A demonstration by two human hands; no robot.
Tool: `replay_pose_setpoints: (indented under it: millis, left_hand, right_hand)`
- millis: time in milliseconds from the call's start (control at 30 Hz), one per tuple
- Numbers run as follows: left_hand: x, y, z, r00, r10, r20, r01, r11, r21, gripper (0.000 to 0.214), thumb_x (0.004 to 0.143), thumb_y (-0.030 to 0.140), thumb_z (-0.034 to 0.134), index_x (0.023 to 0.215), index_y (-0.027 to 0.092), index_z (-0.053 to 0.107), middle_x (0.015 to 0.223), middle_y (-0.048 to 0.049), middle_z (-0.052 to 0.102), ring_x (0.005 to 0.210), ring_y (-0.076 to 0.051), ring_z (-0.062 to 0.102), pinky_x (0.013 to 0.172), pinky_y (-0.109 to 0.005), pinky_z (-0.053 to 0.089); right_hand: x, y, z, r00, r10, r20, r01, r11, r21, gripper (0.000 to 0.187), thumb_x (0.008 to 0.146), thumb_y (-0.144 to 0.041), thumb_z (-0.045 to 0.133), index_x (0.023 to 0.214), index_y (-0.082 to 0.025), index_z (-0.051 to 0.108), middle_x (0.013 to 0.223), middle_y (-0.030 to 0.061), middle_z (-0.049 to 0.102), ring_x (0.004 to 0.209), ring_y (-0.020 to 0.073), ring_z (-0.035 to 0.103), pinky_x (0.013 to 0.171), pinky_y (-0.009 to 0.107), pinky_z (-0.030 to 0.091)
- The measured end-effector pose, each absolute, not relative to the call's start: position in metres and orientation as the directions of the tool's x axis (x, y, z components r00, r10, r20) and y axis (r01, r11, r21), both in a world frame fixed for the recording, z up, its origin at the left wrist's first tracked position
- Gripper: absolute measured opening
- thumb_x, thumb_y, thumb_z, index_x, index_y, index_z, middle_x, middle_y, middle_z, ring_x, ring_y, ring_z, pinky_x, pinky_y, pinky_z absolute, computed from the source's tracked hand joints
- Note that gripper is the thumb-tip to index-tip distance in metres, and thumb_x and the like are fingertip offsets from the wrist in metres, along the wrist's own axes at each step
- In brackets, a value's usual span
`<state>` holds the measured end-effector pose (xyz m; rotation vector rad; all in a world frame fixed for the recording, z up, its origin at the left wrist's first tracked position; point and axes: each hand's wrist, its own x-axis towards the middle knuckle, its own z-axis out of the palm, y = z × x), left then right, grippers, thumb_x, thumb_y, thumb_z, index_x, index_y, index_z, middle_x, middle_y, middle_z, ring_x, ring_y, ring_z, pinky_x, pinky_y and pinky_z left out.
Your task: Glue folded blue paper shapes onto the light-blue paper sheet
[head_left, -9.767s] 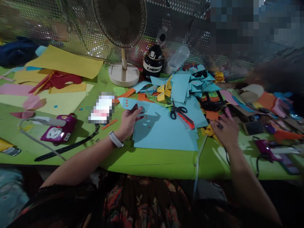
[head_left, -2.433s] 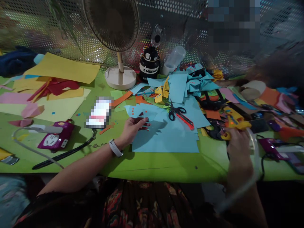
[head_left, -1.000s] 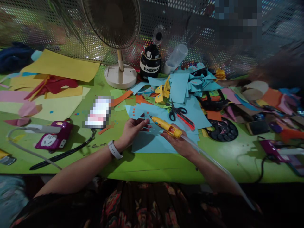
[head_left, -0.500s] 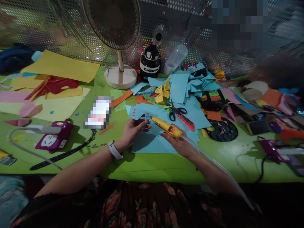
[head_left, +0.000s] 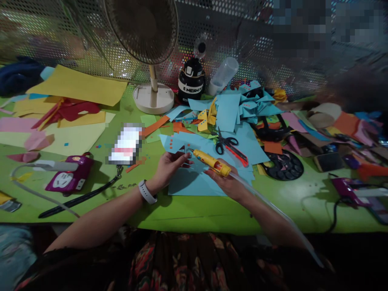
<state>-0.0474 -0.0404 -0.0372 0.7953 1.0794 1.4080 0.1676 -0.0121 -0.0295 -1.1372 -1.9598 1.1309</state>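
A yellow glue gun [head_left: 207,159] rests in my right hand [head_left: 230,184], its nozzle pointing left. A long clear glue stick [head_left: 273,208] trails from its back end past my forearm. My left hand [head_left: 169,167] pinches a blue paper piece [head_left: 173,142] with small orange dots, close to the nozzle; the fingers hide part of the piece. Under both hands lies a sheet of blue paper [head_left: 194,184]. Just beyond my right hand are black scissors [head_left: 224,143] and a red cutter [head_left: 238,155].
Blue paper cutouts [head_left: 251,103] heap up behind, near a black bottle [head_left: 191,83] and a fan [head_left: 154,99]. To the left are a lit phone [head_left: 125,143], a purple power socket [head_left: 69,173] and yellow sheets [head_left: 79,85]. A black round tray [head_left: 285,165] sits right.
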Motion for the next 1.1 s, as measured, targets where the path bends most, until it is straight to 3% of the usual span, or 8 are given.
replay_pose_setpoints:
  millis: [200,367,500,667,767,933,1100]
  left_hand:
    - [-0.048,-0.040,-0.036,-0.143,0.986,-0.085,-0.325,0.034,0.945,0.032,0.074,0.039,0.079,0.087,0.012,0.068,0.079,-0.0057,0.072,0.067,-0.016,0.070,0.060,-0.026,0.057]
    - [-0.049,-0.039,-0.038,-0.141,0.989,-0.054,-0.275,0.013,0.961,0.030,0.074,0.040,0.079,0.084,0.013,0.068,0.078,-0.0065,0.073,0.068,-0.018,0.071,0.062,-0.028,0.058]
    - [-0.049,-0.038,-0.038,-0.152,0.987,-0.048,-0.238,0.011,0.971,0.032,0.073,0.041,0.080,0.082,0.013,0.069,0.076,-0.0072,0.073,0.066,-0.019,0.071,0.061,-0.029,0.057]
    - [-0.048,-0.038,-0.036,-0.186,0.979,-0.089,-0.319,0.026,0.947,0.037,0.070,0.041,0.082,0.090,0.014,0.067,0.080,-0.0056,0.073,0.068,-0.019,0.072,0.061,-0.030,0.058]
    - [-0.047,-0.038,-0.036,-0.192,0.975,-0.112,-0.347,0.039,0.937,0.038,0.069,0.039,0.082,0.091,0.013,0.066,0.080,-0.0051,0.073,0.068,-0.018,0.072,0.061,-0.029,0.058]
    - [-0.047,-0.038,-0.035,-0.189,0.975,-0.118,-0.378,0.039,0.925,0.037,0.070,0.035,0.083,0.095,0.014,0.066,0.082,-0.0045,0.073,0.066,-0.016,0.071,0.060,-0.027,0.058]
    - [-0.049,-0.036,-0.035,-0.199,0.972,-0.129,-0.403,0.039,0.914,0.033,0.070,0.033,0.083,0.091,0.014,0.067,0.078,-0.0040,0.072,0.066,-0.016,0.071,0.060,-0.027,0.057]
  right_hand:
    - [0.167,-0.014,-0.018,-0.435,0.896,0.085,0.437,0.292,-0.851,0.037,0.079,-0.054,0.069,0.076,-0.023,0.049,0.068,-0.0038,0.048,0.061,0.0135,0.043,0.055,0.027,0.036]
    - [0.168,-0.014,-0.017,-0.477,0.869,0.128,0.489,0.384,-0.784,0.036,0.084,-0.056,0.064,0.077,-0.024,0.046,0.073,-0.0017,0.054,0.064,0.0151,0.047,0.058,0.028,0.037]
    - [0.171,-0.009,-0.019,-0.536,0.821,0.196,0.579,0.526,-0.623,0.028,0.088,-0.053,0.058,0.084,-0.026,0.051,0.081,0.0020,0.059,0.069,0.0183,0.055,0.061,0.030,0.040]
    - [0.198,0.000,-0.019,-0.584,0.750,0.310,0.658,0.661,-0.361,0.014,0.091,-0.035,0.053,0.098,-0.024,0.056,0.094,0.0077,0.063,0.083,0.0223,0.061,0.070,0.033,0.046]
    - [0.233,0.010,-0.014,-0.461,0.822,0.333,0.804,0.546,-0.234,0.022,0.090,-0.035,0.051,0.107,-0.022,0.056,0.104,0.0112,0.063,0.094,0.0257,0.061,0.077,0.036,0.048]
    - [0.311,0.036,-0.018,-0.097,0.953,0.286,0.985,0.133,-0.106,0.037,0.083,-0.042,0.053,0.108,-0.016,0.060,0.108,0.0181,0.062,0.110,0.0336,0.056,0.087,0.044,0.046]
    - [0.378,0.043,-0.041,-0.047,0.978,0.201,0.987,0.077,-0.144,0.048,0.076,-0.047,0.063,0.113,-0.017,0.063,0.106,0.0199,0.065,0.108,0.0355,0.057,0.085,0.044,0.045]
